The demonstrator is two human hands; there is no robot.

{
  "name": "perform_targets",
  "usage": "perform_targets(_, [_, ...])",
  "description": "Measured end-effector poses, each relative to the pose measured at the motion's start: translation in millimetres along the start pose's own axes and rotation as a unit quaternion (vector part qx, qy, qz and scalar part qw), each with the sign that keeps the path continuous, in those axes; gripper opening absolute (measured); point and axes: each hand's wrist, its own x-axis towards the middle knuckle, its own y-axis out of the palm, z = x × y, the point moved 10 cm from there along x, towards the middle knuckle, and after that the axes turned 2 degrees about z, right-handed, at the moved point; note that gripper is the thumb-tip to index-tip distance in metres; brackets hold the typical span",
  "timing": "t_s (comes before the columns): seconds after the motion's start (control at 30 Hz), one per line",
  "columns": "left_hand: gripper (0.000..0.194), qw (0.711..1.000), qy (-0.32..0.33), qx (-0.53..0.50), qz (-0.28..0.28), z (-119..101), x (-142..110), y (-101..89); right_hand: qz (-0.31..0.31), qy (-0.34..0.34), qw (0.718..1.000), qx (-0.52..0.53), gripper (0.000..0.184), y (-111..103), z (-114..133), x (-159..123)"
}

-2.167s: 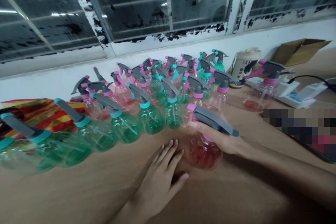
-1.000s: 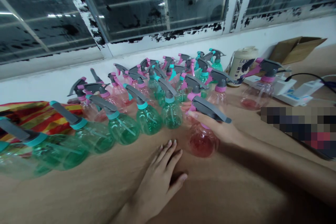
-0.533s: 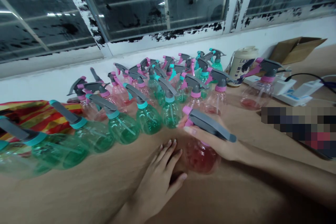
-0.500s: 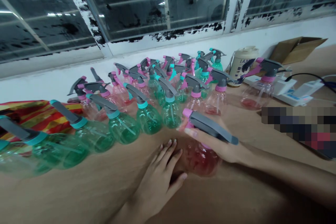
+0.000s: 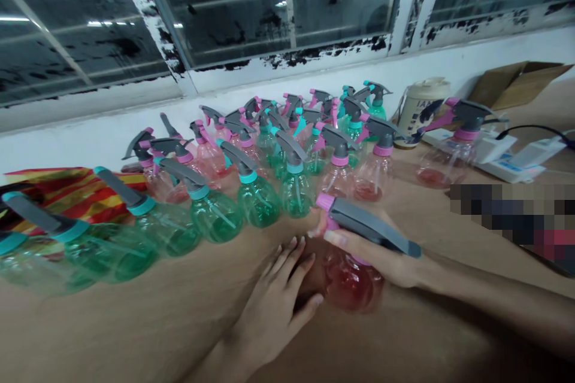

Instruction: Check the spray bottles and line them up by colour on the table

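My right hand (image 5: 381, 251) is wrapped round the neck and trigger of a spray bottle (image 5: 353, 281) with a pink and grey head and red liquid inside. The bottle's base is blurred, and part of its neck is hidden behind my fingers. To its left, my left hand (image 5: 278, 296) lies flat on the wooden table (image 5: 135, 335), fingers stretched and holding nothing. Just beyond my hands stands a green spray bottle (image 5: 296, 191) with a turquoise collar. Another green spray bottle (image 5: 258, 200) is beside it, in a row running to the left.
Several more pink and green spray bottles crowd toward the wall. A lone pink spray bottle (image 5: 442, 161) stands by a power strip (image 5: 507, 167). Behind are a cream cup (image 5: 420, 114) and a cardboard box (image 5: 516, 84). A striped cloth (image 5: 76, 194) lies at left.
The red spray bottle in my right hand sits slightly lower and further right in view. The whole view has shifted a little; my left hand stays flat on the table.
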Motion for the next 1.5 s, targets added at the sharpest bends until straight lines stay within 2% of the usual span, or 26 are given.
perform_targets(0.23, [0.051, 1.0, -0.002, 0.002, -0.003, 0.9, -0.4, 2.7, -0.028, 0.007, 1.0, -0.001, 0.025, -4.0, -2.6, 1.3])
perform_targets(0.43, [0.051, 1.0, -0.002, -0.013, -0.004, 1.3, -0.9, 4.2, -0.047, -0.004, 0.998, -0.045, 0.018, -6.0, -0.8, -1.0])
perform_targets(0.87, [0.052, 1.0, 0.004, 0.002, 0.008, 1.8, -1.1, 7.3, -0.068, -0.031, 0.996, -0.048, 0.016, -8.0, 0.7, -2.8])
perform_targets(1.07, [0.052, 1.0, 0.007, -0.003, 0.0, 0.0, -0.2, 5.1, -0.078, -0.039, 0.995, -0.043, 0.007, -9.0, 3.6, -1.2])
perform_targets(1.3, [0.05, 1.0, 0.005, 0.003, -0.006, 0.9, -1.3, 3.3, -0.064, -0.04, 0.995, -0.064, 0.021, -8.1, 3.8, 0.4])
perform_targets(1.5, [0.051, 1.0, 0.003, 0.003, 0.005, 0.2, -0.7, 3.2, -0.057, -0.028, 0.997, -0.039, 0.021, -5.7, 3.5, 1.8])
